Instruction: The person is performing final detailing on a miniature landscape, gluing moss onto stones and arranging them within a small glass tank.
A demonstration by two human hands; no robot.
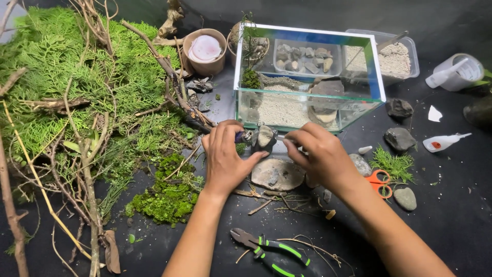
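Observation:
My left hand [225, 156] grips a small grey stone [265, 137] together with a small dark tool in front of a glass tank [307, 77]. My right hand [318, 154] is closed on a thin pale stick-like piece that touches the stone from the right. Both hands hover above a flat round grey rock [278, 174] lying on the black surface. The tank holds pale sand, a dark rock and a small green plant.
Green fern fronds, dry branches and a moss clump [166, 197] fill the left. Green-handled pliers [269, 251] lie near me. Orange scissors [379, 182], loose stones, a white glue bottle [443, 142], a sand tub and a brown pot surround the tank.

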